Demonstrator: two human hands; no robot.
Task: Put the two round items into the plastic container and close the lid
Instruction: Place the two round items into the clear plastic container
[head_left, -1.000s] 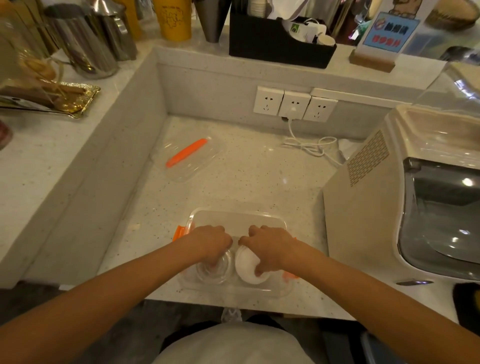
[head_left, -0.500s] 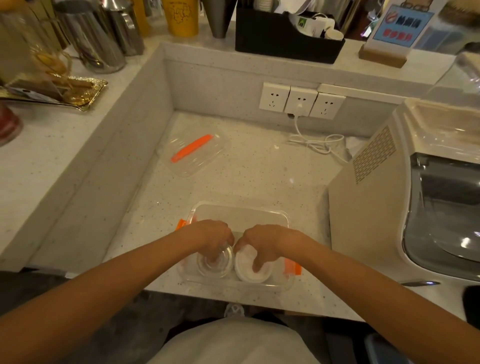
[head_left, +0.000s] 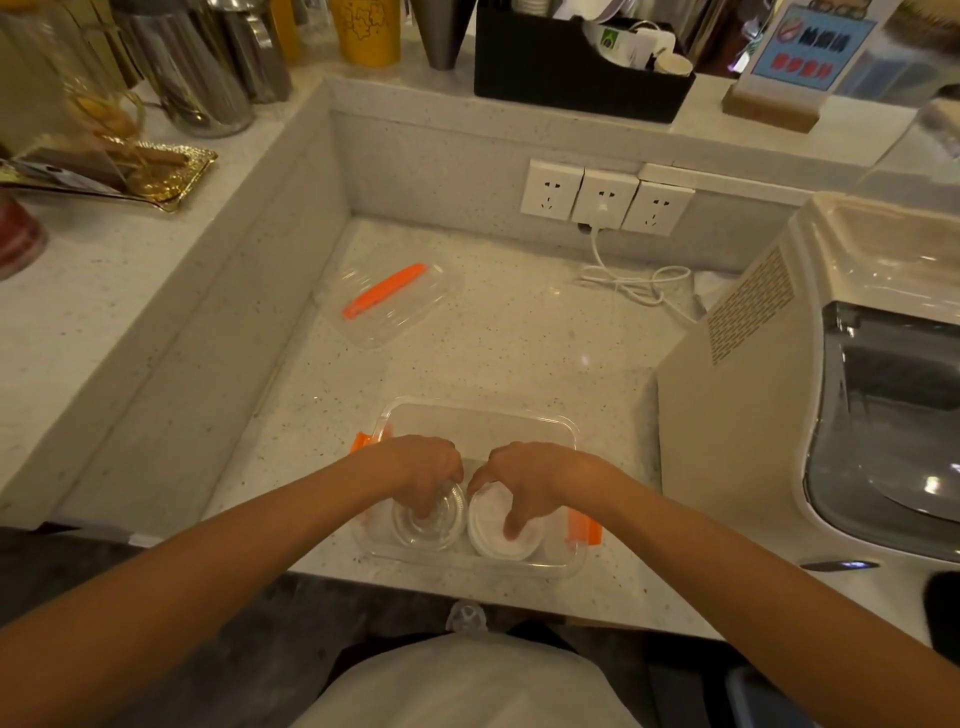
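A clear plastic container with orange side clips stands near the counter's front edge. Two round items lie side by side in its near half: a clear one on the left and a white one on the right. My left hand rests on top of the clear item with fingers curled onto it. My right hand presses fingertips onto the white item. The clear lid with an orange strip lies apart on the counter, far left of the container.
A large beige appliance stands close on the right. Wall sockets and a white cable sit at the back. The raised ledge holds metal jugs, a gold tray and a black box.
Both hands stay on the two round items inside the container, pressing them slightly lower and nearer the front wall. The lid has not moved; my head has shifted a little.
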